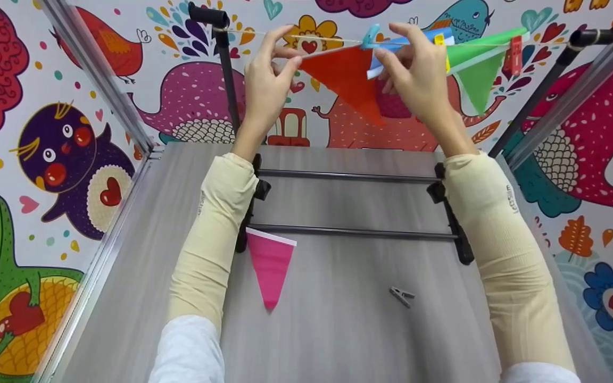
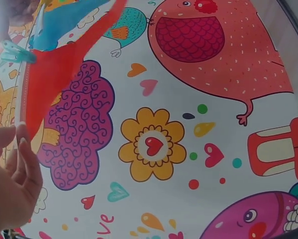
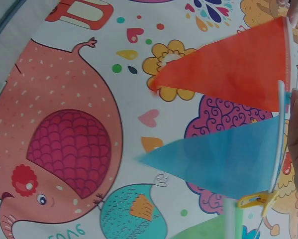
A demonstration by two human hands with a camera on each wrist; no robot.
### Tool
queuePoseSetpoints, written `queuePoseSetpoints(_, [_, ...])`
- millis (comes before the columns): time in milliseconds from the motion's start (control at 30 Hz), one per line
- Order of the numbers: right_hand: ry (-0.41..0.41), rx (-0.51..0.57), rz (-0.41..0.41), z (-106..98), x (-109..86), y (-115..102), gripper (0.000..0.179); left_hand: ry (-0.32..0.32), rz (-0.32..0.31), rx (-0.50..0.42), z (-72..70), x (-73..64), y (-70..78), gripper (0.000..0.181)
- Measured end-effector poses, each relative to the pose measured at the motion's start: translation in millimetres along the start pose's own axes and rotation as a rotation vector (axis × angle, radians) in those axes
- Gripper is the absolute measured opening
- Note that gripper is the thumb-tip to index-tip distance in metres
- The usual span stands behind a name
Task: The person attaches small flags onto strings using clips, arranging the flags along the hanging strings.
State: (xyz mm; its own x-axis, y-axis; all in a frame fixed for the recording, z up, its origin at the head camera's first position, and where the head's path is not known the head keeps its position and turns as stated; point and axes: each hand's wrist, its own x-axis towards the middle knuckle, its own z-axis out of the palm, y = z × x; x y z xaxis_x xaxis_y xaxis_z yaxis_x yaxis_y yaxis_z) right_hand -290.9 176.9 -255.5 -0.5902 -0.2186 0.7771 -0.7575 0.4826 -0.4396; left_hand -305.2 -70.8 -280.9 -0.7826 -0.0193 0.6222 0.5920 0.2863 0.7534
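My left hand (image 1: 269, 72) pinches the top left corner of the orange-red pennant (image 1: 346, 74), close to a thin string (image 1: 306, 37). At the pennant's other top corner, a light-blue clothespin (image 1: 371, 37) clips it to the string. My right hand (image 1: 418, 74) is beside that clothespin, thumb and forefinger spread apart, its fingertips right at the clip. Behind the right hand hangs a blue pennant (image 3: 218, 154), with a yellow clothespin (image 3: 258, 199) at its corner. Further right, a green pennant (image 1: 479, 74) hangs by a red clothespin (image 1: 513, 56).
The string runs between two black posts (image 1: 226, 74) on a frame with black crossbars (image 1: 349, 231). A pink pennant (image 1: 271, 266) and a grey clothespin (image 1: 402, 296) lie on the grey wood-grain table (image 1: 338, 340). Patterned panels (image 1: 179, 101) with metal edge rails stand around.
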Motion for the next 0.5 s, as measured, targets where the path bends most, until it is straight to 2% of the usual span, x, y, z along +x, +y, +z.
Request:
queuePoseSetpoints(67, [0.006, 0.029, 0.019, 0.6, -6.7, 2.7, 0.037, 0.004, -0.018, 0.004, -0.8, -1.5, -1.3, 0.041])
queuePoseSetpoints(200, [0.013, 0.074, 0.062, 2.1, -21.8, 6.1, 0.033, 0.007, -0.015, 0.012, -1.8, -4.1, -4.3, 0.037])
queuePoseSetpoints(433, [0.023, 0.101, 0.033, 4.5, -53.9, 10.6, 0.024, 0.038, 0.088, -0.044, -4.4, -11.2, -16.7, 0.032])
queuePoseSetpoints(500, [0.020, 0.107, 0.039, 4.9, -64.0, 12.3, 0.021, 0.046, 0.074, -0.050, -5.2, -13.9, -19.8, 0.031])
